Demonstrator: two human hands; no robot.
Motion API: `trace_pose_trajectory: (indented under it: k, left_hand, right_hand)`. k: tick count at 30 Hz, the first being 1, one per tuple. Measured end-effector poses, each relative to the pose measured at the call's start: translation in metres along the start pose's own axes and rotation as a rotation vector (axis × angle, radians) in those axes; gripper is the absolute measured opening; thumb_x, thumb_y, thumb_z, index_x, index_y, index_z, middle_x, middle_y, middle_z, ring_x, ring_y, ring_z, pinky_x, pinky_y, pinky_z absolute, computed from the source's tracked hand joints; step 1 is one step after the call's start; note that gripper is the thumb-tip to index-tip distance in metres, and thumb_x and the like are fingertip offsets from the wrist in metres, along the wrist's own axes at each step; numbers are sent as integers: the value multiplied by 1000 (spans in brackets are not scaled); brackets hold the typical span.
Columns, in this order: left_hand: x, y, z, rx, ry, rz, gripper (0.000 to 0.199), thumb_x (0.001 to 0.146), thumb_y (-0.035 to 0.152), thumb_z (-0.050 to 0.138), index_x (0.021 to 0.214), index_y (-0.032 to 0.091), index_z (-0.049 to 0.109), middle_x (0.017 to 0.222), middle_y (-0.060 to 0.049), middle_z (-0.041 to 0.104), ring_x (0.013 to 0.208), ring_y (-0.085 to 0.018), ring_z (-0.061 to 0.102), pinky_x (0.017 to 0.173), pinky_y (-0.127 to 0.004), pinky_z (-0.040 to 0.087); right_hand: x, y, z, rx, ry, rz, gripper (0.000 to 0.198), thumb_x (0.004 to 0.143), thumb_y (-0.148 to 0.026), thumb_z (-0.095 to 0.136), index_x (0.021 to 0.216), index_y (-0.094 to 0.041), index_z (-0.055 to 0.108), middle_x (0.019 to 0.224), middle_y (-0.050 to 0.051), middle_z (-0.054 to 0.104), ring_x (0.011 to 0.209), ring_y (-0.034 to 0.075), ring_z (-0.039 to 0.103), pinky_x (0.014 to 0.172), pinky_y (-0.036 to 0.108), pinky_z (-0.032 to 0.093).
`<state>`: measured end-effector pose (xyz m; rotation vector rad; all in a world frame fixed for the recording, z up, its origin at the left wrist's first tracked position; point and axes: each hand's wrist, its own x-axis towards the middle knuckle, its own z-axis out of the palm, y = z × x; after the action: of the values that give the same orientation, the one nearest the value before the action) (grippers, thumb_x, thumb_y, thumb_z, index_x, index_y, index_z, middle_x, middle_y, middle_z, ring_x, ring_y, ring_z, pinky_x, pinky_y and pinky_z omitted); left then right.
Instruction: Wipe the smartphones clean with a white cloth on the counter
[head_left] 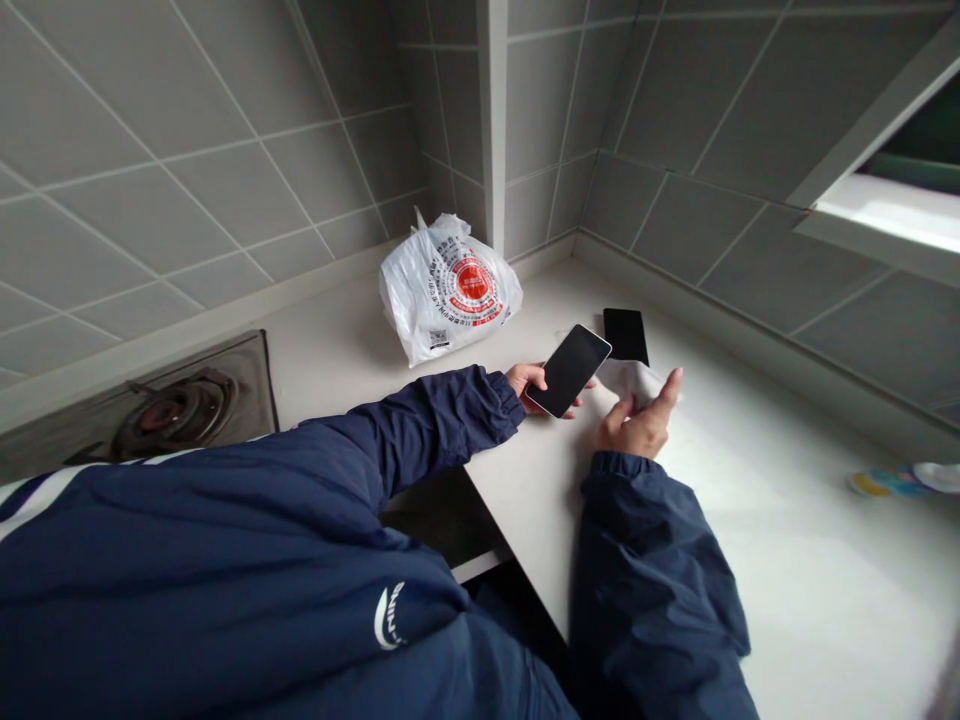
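My left hand [531,385] grips a smartphone [570,370] with a dark screen and a pale rim, thumb on the near edge and fingertips beneath it. The phone is tilted above the white counter. Just to its right, my right hand [636,425] has its thumb and lower fingers closed on a white cloth or tissue [628,376], while one finger stretches out. The white piece spreads forward from the hand, and its lower part is hidden. Behind it lies a flat black rectangular object [624,332], its near edge partly covered.
A white plastic bag [442,290] with red and black print sits against the back wall. To the left is a gas stove [169,405]. A colourful packet or bottle [904,480] lies at the counter's right. Below the counter [525,510], a dark opening shows near my body.
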<state>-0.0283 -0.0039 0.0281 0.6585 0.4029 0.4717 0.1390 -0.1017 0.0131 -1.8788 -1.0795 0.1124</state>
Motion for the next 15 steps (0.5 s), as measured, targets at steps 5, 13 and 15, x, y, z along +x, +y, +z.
trace_pose_trajectory:
  k: [5,13,15]
  left_hand:
    - [7,-10,2,69,95,16,79,62,16,54,141,15,54,112,-16,76,80,-28,75,66,-41,59]
    - [6,-19,19,165,364,116,63,91,67,56,128,17,68,95,-11,77,90,-25,74,75,-31,58]
    - [5,-18,21,195,391,84,62,91,67,55,126,18,69,95,-11,76,91,-26,74,75,-32,58]
  right_hand:
    - [-9,-7,17,-97,73,-298,70,99,-40,39,157,0,34,112,23,66,91,29,63,90,44,54]
    - [-26,-19,29,-123,-271,-563,82,102,-52,38,164,-8,7,144,25,59,120,36,61,113,62,36]
    - [-27,-19,27,-54,-262,-548,83,103,-51,37,164,-8,3,150,26,54,126,35,61,115,61,36]
